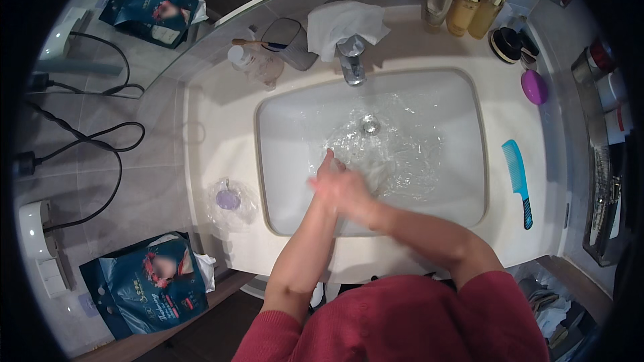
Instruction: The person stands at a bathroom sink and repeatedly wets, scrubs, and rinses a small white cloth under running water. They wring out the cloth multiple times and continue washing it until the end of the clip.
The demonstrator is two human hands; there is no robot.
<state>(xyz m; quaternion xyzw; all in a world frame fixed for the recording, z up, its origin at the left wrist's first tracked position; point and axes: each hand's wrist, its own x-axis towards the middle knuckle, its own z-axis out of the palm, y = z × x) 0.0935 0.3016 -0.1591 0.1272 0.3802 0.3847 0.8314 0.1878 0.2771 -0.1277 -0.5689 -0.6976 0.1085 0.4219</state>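
Note:
My two hands meet over the near part of the white sink basin (287, 186), low above the water. Crossing over from the right, my right hand (352, 188) is blurred and lies over part of my left hand (327, 168). A fingertip of the left hand points up toward the faucet. A pale cloth (380, 176) spreads in the rippling water beside my fingers; whether either hand grips it is hidden by overlap and blur. Behind the hands is the round metal drain stopper (371, 124). The chrome faucet (352, 65) has a white cloth (342, 25) draped over its top.
A cup (299, 50), a toothbrush (259, 43) and a bottle (256, 63) stand back left. Pump bottles (463, 15), a purple oval item (534, 87) and a blue comb (516, 176) line the right. Left are a purple-capped item (228, 200) and a wipes bag (146, 286).

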